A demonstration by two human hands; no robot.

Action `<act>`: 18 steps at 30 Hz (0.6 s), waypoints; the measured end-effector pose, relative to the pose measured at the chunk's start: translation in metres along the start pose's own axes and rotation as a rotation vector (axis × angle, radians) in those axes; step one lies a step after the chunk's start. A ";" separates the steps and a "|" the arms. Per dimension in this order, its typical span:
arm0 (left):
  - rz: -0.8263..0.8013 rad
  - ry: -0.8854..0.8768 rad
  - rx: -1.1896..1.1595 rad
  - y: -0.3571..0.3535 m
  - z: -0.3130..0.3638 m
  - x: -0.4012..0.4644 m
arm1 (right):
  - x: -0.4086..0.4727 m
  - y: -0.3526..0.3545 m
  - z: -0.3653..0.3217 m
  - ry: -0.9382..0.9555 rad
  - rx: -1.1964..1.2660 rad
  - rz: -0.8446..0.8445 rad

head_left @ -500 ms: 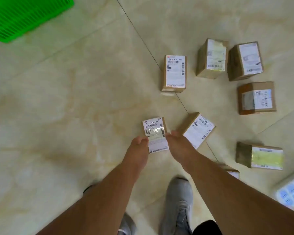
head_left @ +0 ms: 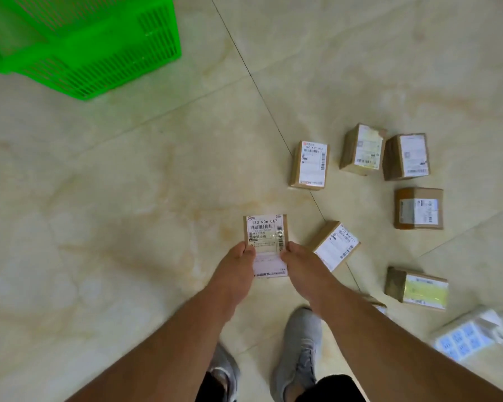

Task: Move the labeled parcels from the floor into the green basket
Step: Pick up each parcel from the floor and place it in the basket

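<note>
Both hands hold one parcel [head_left: 266, 245] between them at the centre of the view: the left hand [head_left: 238, 261] presses its left edge and the right hand [head_left: 298, 259] its right edge, fingers clamped on the box sides with the thumbs resting on the label face. Whether the box is touching the floor [head_left: 114, 213] or just lifted cannot be told from above. The basket [head_left: 99, 65] sits well apart at about ten o'clock, its open top only partly in view, so what it holds cannot be seen. Other parcels lie on the floor from one to four o'clock: one [head_left: 310, 165] at one o'clock, a pair [head_left: 363, 149] [head_left: 407, 156] beyond it, one [head_left: 418, 208] at three, a tilted one [head_left: 333, 246] just beside the right hand, and one [head_left: 417, 288] at four; a sheet of stickers [head_left: 465, 340] lies near five. To do this step well, it seems best to keep the squeeze even on both sides so the small box does not twist or slip, raise it clear of the floor, and carry it toward ten o'clock along the bare tiles, away from the tilted neighbour. The feet [head_left: 299, 343] would probably need a step or a lean that way, as the basket looks beyond easy reach. Lowering the box past the rim before letting go should keep it from bouncing out or landing on an edge.
</note>
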State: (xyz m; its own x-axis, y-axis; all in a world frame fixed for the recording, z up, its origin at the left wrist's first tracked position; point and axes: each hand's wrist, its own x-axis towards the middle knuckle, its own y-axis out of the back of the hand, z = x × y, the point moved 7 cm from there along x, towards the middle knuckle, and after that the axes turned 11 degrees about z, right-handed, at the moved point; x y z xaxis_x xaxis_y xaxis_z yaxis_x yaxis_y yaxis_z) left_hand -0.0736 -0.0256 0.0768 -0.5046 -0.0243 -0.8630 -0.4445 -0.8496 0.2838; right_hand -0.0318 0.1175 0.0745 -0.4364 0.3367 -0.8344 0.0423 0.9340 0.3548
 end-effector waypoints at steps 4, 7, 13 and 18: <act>0.047 -0.029 -0.045 0.078 0.065 -0.082 | -0.093 0.021 -0.096 0.043 0.035 -0.040; 0.055 -0.007 -0.174 0.141 0.109 -0.147 | -0.165 0.037 -0.170 0.093 0.039 -0.035; 0.057 -0.104 -0.363 0.259 0.176 -0.269 | -0.300 0.042 -0.300 0.202 0.071 -0.109; 0.126 -0.140 -0.433 0.337 0.209 -0.326 | -0.351 0.027 -0.373 0.278 0.038 -0.077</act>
State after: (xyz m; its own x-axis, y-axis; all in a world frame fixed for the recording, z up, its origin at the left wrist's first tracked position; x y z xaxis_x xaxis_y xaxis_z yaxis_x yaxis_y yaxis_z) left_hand -0.2139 -0.1937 0.5413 -0.6430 -0.0953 -0.7599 -0.0385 -0.9870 0.1563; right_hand -0.2125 -0.0201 0.5342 -0.6691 0.2235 -0.7088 0.0304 0.9612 0.2743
